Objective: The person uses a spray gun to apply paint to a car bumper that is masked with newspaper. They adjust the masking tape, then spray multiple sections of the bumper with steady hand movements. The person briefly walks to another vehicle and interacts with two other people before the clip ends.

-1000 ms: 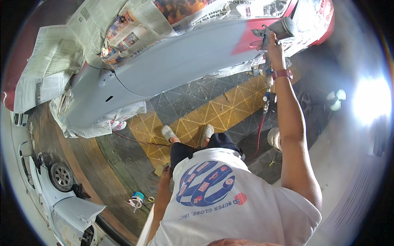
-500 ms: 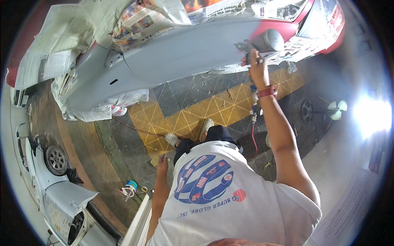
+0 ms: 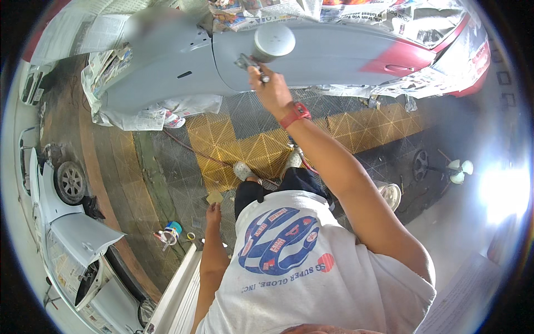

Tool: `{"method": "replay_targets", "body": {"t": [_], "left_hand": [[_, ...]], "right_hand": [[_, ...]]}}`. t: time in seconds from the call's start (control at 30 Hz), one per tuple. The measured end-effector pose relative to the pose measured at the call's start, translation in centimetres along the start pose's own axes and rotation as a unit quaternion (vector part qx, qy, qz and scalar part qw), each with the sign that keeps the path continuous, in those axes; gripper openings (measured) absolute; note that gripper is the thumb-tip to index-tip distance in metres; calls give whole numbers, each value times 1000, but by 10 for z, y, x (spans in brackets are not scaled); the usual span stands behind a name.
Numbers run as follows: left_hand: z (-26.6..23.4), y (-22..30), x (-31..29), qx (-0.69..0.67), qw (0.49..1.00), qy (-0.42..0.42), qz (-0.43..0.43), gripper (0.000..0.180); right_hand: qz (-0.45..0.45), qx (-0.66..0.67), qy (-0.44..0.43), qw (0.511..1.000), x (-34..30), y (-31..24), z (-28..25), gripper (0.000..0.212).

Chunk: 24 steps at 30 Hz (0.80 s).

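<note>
My right hand point(image 3: 271, 89) is closed around the grip of a spray gun point(image 3: 243, 62) with a pale round cup point(image 3: 274, 41) on top. The gun is held close to the grey-coated side of a car point(image 3: 328, 53), near the seam between the front panel and the door. Toward the door's rear, the grey gives way to a red patch point(image 3: 396, 58). My left hand point(image 3: 213, 212) hangs low beside my body, fingers closed; what they hold, if anything, is too small to make out. Beyond its fingertips shows a small yellowish patch point(image 3: 214, 197) at floor level.
Newspaper point(image 3: 367, 16) masks the car's upper parts and lower edges. A red hose point(image 3: 192, 149) crosses the tiled floor. At left are a paint can point(image 3: 172, 227), a tape roll point(image 3: 191, 236) and a pale car point(image 3: 83, 239). To the right stand a bucket point(image 3: 389, 195) and a fan point(image 3: 459, 167).
My right hand has swept the spray gun leftward along the car, from the red-edged rear of the door to its front seam. My left hand stays low at my side.
</note>
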<state>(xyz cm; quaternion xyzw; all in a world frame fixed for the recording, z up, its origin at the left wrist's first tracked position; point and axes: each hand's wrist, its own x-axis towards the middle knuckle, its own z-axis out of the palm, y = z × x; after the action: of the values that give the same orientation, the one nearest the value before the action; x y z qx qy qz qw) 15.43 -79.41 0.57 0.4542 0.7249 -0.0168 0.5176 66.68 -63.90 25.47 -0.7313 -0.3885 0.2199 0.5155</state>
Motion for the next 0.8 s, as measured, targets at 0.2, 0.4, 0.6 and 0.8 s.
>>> {"method": "replay_targets", "body": {"t": [0.2, 0.4, 0.6, 0.8], "left_hand": [[9, -55, 2, -66, 996, 1, -61, 49], [32, -30, 1, -10, 1000, -8, -12, 53], [61, 57, -8, 60, 997, -19, 35, 60], [85, 138, -40, 86, 995, -41, 19, 63]], "right_hand": [[69, 63, -108, 990, -4, 12, 5, 57], [74, -36, 7, 997, -26, 58, -102, 48], [120, -73, 131, 981, -36, 95, -238, 48], [117, -40, 220, 968, -30, 133, -341, 61]]}}
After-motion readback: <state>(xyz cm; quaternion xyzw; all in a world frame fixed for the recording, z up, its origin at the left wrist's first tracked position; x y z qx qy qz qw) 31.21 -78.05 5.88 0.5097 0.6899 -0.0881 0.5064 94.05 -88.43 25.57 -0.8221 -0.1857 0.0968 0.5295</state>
